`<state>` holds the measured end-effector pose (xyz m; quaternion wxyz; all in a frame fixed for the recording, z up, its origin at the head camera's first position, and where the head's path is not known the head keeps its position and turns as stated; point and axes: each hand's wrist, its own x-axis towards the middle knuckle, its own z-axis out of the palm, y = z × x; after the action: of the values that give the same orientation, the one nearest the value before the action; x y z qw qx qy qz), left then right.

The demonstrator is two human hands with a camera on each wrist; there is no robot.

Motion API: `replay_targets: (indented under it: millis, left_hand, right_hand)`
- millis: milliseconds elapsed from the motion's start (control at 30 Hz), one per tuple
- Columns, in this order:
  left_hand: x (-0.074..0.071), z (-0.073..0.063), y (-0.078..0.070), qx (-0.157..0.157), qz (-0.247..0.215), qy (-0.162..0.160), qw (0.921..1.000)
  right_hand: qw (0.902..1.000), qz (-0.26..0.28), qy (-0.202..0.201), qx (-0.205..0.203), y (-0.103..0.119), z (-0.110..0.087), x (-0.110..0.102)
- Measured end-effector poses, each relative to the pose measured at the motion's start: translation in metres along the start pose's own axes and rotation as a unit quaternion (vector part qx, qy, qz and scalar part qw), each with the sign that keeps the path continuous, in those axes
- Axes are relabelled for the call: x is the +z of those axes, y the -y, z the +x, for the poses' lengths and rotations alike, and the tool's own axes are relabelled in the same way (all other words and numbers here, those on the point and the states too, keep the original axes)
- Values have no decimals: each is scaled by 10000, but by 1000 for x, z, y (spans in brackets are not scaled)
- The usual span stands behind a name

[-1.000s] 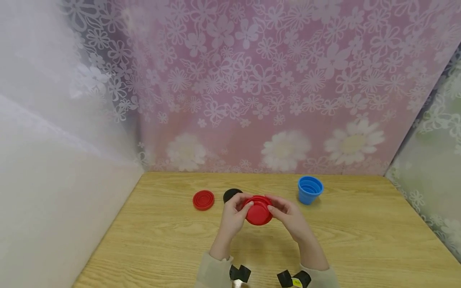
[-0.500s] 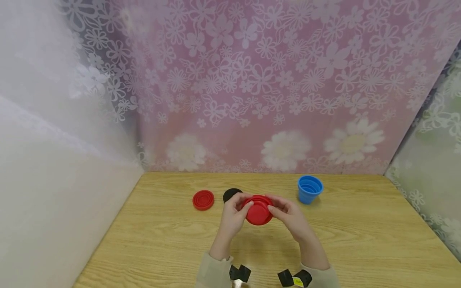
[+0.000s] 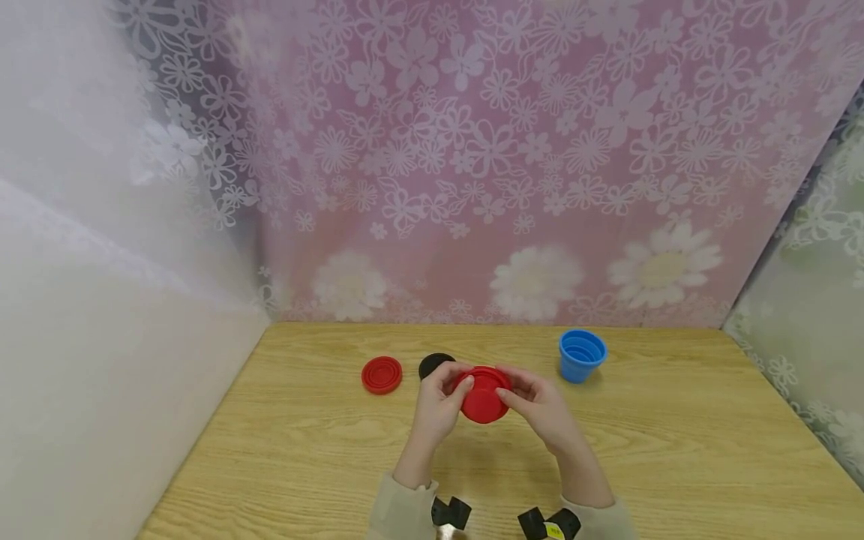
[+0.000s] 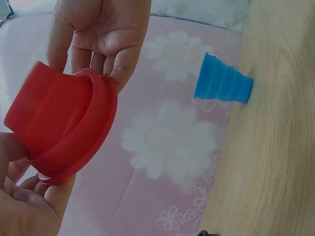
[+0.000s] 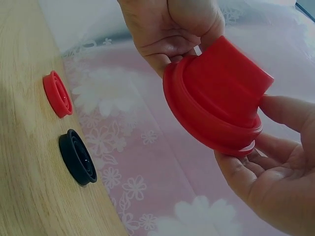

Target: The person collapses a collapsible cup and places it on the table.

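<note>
Both hands hold a red collapsible cup [image 3: 483,407] above the table, its base turned toward the head camera. My left hand [image 3: 436,403] grips its left side, the thumb on the cup's wall and the fingers behind the rim. On the other side my right hand [image 3: 544,412] grips it likewise, with the thumb by the base edge. In the right wrist view the cup [image 5: 221,93] is partly drawn out: the base section stands up from a wide folded rim. The left wrist view shows the same raised section on the cup [image 4: 64,118].
A flat red collapsed cup [image 3: 382,375] lies at the back left of the wooden table [image 3: 283,450]. Beside it, a black collapsed cup [image 3: 434,364] is partly hidden by the left hand. A fully extended blue cup [image 3: 581,355] stands upright at the back right.
My right thumb has shifted slightly left on the red cup, and the cup's base has moved a little with it. The left hand and the other cups stay in place.
</note>
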<state>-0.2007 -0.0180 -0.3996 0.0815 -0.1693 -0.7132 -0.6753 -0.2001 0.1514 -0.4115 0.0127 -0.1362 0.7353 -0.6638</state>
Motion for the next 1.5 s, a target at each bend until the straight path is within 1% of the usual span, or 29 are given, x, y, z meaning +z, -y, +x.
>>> replay_targets:
  millis: [100,200,300,433,567,667,733,900,967,1000,1067,1133,1200,1233,1300,1333,1433,1500]
  left_hand:
    - [0,0,0,-49,-32,-8,10000]
    - [0,0,1,-148,-157,91,9997]
    - [-2,1,3,-293,-458,319,9980]
    - [-5,1,5,-478,-877,645,9929]
    - [-8,1,5,-578,-1071,863,9888]
    - [-10,1,3,-540,-980,954,9891]
    - [-10,1,2,-448,-774,970,9913]
    - [-9,0,1,-173,-174,866,9959]
    - [-7,0,3,-126,-33,792,9968]
    - [-7,1,7,-82,1,757,9971]
    - [-6,1,9,1,-16,729,9973]
    - [-5,1,9,-19,-138,799,9967]
    - [-6,1,10,-97,-395,984,9943]
    - [-7,0,6,-178,-575,1118,9919]
    - [-9,1,13,-340,-908,1395,9855]
    - [-10,2,18,-366,-1087,1526,9816]
    - [-11,3,30,-207,-1523,1859,9705]
    - [-11,5,34,-38,-1683,1990,9654]
  right_hand:
    - [10000,0,-54,1,1,-1,1]
    - [9999,140,-79,-2,2,-1,0]
    - [9995,298,-54,-6,2,-1,-1]
    - [9994,337,86,-76,2,-1,-1]
    - [9994,283,177,-128,0,-1,-1]
    - [9996,167,173,-144,0,-1,-1]
    - [9996,96,179,-176,0,-1,-1]
    - [9995,-46,165,-271,0,-1,0]
    - [9995,-105,108,-291,0,-1,2]
    - [9994,-139,76,-298,0,-1,2]
    - [9993,-198,38,-303,1,-1,3]
    - [9993,-241,36,-286,1,-1,3]
    - [9993,-265,81,-270,2,-1,3]
    - [9992,-257,122,-273,2,-1,3]
    - [9992,-211,197,-293,2,-2,3]
    - [9991,-172,241,-317,2,-2,2]
    - [9985,-40,388,-389,3,-3,1]
    - [9982,5,453,-402,2,-3,0]
